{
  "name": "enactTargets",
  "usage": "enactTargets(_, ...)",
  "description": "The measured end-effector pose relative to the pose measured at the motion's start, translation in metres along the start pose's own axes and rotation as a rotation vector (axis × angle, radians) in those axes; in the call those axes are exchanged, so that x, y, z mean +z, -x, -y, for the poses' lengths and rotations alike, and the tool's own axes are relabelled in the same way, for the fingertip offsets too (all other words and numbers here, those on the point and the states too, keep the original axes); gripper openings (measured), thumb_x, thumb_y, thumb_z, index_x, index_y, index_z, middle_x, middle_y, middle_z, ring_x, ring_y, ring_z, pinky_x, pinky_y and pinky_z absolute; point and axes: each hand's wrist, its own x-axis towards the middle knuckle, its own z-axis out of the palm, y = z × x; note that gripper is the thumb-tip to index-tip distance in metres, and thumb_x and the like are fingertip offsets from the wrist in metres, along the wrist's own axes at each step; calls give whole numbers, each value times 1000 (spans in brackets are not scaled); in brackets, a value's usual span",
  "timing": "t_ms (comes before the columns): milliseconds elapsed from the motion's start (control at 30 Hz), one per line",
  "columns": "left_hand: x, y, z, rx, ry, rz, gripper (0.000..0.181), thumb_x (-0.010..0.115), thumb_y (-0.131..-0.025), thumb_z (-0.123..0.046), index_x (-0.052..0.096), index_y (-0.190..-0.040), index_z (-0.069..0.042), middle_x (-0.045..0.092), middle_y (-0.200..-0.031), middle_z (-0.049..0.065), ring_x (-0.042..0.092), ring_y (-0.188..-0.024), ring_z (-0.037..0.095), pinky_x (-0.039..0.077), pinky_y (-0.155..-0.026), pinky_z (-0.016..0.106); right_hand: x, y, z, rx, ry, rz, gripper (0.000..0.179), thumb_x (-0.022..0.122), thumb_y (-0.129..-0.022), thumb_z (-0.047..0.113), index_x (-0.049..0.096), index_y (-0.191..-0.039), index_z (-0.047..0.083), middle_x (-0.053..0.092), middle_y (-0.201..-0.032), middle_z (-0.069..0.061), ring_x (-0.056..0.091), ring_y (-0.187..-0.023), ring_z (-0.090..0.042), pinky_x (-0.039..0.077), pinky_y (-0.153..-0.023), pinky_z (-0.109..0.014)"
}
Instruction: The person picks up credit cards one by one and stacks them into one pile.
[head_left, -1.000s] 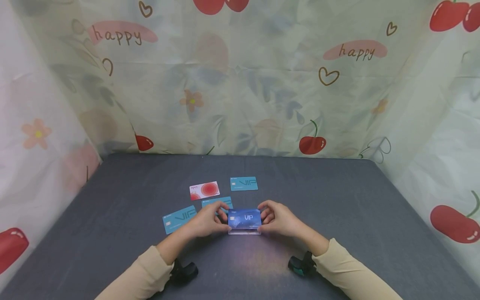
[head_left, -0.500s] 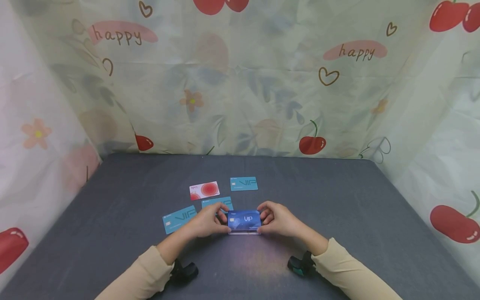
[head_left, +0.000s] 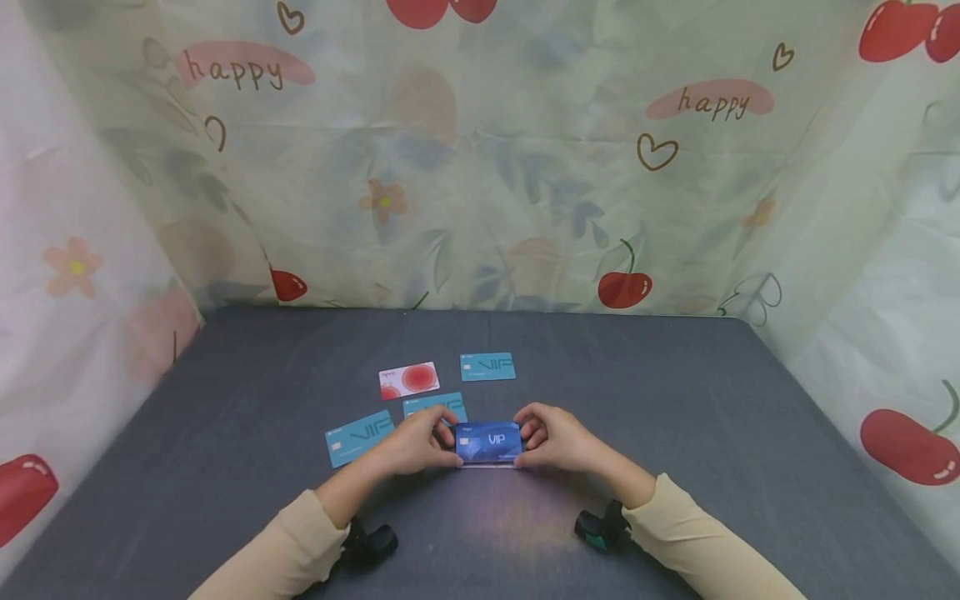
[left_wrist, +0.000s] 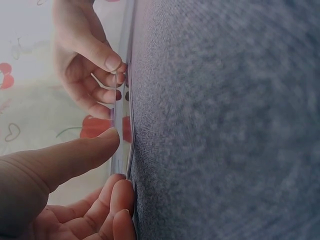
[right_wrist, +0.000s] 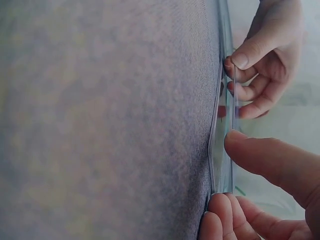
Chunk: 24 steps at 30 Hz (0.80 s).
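A dark blue VIP card (head_left: 488, 443) lies between my two hands, face up. Along its near side shows a thin pale, see-through strip (head_left: 488, 466). My left hand (head_left: 416, 442) pinches the card's left end, thumb at the near corner and fingers at the far corner. At the right end, my right hand (head_left: 558, 439) pinches it the same way. Both wrist views look edge-on at a clear plastic layer (right_wrist: 229, 110) between thumbs and fingertips, with thin edges stacked close over the cloth. What the fingers cover of the ends is hidden.
Behind the hands lie a teal VIP card (head_left: 487, 367) and a pink-and-white card (head_left: 408, 381). Another teal card (head_left: 435, 404) is partly covered by the left hand, and one more teal card (head_left: 358, 438) lies left of it. A patterned curtain (head_left: 480, 167) surrounds the dark table (head_left: 637, 375).
The blue card has slid slightly toward the person, so the pale strip at its near side shows narrower. Both hands keep their grip almost in place.
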Motion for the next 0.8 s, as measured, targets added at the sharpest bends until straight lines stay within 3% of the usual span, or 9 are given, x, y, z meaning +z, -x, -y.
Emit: enactTargets(800, 3, 1, -6, -61, -57, 1, 49, 80, -71, -12, 54, -111, 1, 55, -77, 5, 46, -60, 12, 39, -54, 22, 3, -3, 2, 71, 43, 1, 51, 81, -70, 15, 56, -112, 1, 57, -92, -5, 53, -78, -13, 49, -71, -25)
